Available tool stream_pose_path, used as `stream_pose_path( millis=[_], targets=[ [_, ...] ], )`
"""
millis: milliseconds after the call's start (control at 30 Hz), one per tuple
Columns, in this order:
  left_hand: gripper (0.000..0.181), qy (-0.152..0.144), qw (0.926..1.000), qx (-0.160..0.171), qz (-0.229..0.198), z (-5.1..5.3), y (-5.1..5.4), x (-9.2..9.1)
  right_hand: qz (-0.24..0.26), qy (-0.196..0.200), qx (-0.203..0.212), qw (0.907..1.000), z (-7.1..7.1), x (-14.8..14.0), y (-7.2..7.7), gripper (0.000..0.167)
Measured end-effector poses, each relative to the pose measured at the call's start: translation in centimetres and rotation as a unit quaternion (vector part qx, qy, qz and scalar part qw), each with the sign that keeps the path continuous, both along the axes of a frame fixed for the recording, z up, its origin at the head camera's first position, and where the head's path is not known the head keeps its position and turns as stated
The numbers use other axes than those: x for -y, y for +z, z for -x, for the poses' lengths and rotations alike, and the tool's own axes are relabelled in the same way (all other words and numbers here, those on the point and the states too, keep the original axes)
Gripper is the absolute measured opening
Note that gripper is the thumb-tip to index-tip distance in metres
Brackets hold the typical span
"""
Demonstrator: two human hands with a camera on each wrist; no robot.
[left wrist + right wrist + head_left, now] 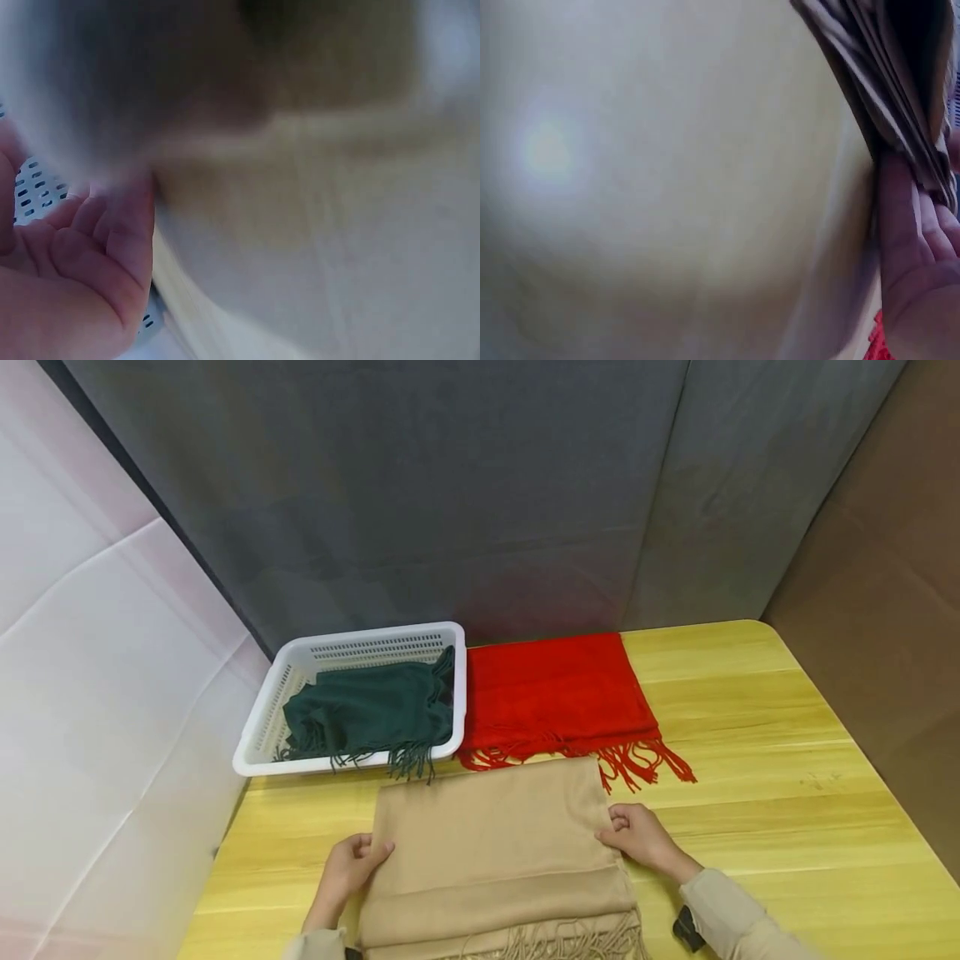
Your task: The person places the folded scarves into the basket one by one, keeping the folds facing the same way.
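Left hand (pixel 351 865) and right hand (pixel 639 837) pinching smooth, folded tan scarf (pixel 487 835), fringed red scarf (pixel 555 693), rumpled green scarf (pixel 378 706) in slotted basket (pixel 300 767)

Three fringed scarves are counted: one beige scarf (pixel 491 831), one red scarf (pixel 555 689) and one dark green scarf (pixel 371 706). Containers number one, a white slotted plastic basket (pixel 375 648); furniture likewise numbers one, a wood-grain table (pixel 757 827). Further tallied are one left hand (pixel 348 866) and one right hand (pixel 643 837), two beige sleeves (pixel 738 914), two small black objects (pixel 688 929) at the wrists, and three walls, comprising one white wall (pixel 97 710), one grey wall (pixel 412 485) and one brown wall (pixel 885 568).
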State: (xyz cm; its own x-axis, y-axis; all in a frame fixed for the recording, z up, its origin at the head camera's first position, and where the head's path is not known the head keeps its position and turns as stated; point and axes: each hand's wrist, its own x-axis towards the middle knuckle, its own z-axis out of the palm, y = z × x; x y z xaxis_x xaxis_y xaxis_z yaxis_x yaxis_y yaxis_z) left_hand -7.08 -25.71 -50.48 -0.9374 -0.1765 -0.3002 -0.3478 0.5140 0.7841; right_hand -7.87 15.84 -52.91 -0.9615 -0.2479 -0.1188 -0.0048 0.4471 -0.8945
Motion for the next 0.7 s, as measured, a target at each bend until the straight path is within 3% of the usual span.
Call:
stream_pose_path(
  millis=[200,333,567,700],
  targets=[
    [0.042,0.008,0.9999,0.011,-0.005,-0.9,-0.1,-0.5,0.007,-0.05,-0.026,0.9984,-0.7,0.5,-0.4,0.02],
    [0.042,0.015,0.9996,0.01,-0.019,-1.3,-0.1,-0.9,0.019,-0.065,-0.025,0.9974,-0.9,0.7,-0.7,0.028],
    [0.037,0.026,0.9988,-0.012,-0.039,-1.7,0.1,-1.8,0.064,-0.069,0.008,0.9956,-1.0,1.0,-0.9,0.028],
    [0.034,0.029,0.9971,-0.021,-0.067,-1.9,0.4,-2.1,0.107,-0.082,0.047,0.9898,-1.0,1.1,-0.6,0.033]
  ],
)
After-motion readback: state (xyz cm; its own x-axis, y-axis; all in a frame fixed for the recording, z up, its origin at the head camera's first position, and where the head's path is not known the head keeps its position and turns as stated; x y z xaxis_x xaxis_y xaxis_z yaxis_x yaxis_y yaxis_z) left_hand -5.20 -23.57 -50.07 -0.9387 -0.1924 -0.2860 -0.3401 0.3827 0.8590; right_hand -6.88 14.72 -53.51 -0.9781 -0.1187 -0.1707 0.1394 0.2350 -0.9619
